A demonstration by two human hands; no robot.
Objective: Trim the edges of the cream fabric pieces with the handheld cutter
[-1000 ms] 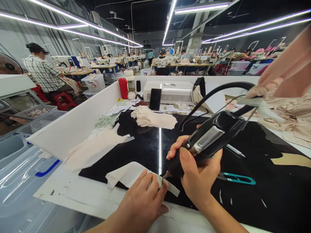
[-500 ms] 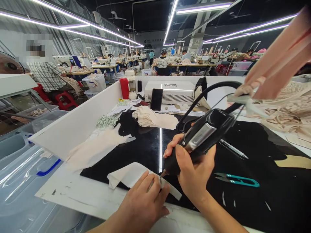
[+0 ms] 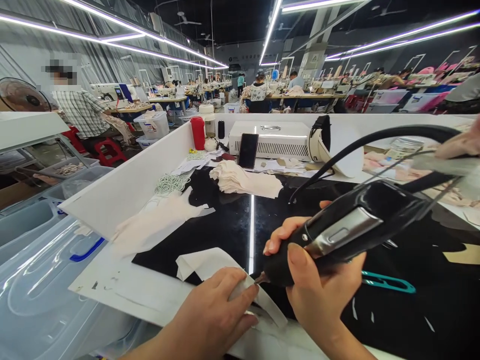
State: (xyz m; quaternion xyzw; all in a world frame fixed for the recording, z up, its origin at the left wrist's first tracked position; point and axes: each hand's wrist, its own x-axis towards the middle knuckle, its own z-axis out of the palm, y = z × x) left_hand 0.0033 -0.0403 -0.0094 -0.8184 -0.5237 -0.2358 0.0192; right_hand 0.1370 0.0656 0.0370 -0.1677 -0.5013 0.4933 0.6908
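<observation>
My right hand [image 3: 318,287] is wrapped round a thick black corded hand tool [image 3: 337,237] with a silver lever and a pointed metal tip. The tip meets the edge of a white fabric piece [image 3: 208,261], right by my left index finger. My left hand [image 3: 213,312] presses and holds this fabric at the front edge of a glossy black board [image 3: 232,220]. One end of the fabric folds up on the left; a narrow strip of it curves out between my hands. Teal thread snips [image 3: 397,283] lie right of my right hand, partly hidden by it.
A stack of cream fabric pieces [image 3: 243,181] lies at the back, with more pale pieces [image 3: 157,225] at left. Behind them stand a phone [image 3: 248,150], a white vented box [image 3: 279,137] and a red bottle [image 3: 198,132]. The tool's cable [image 3: 360,140] arches rightward.
The view has shifted, with the tool now larger and lower at right. Its tip has advanced along the fabric edge towards me. The pink cloth tied on the cable has swung right.
</observation>
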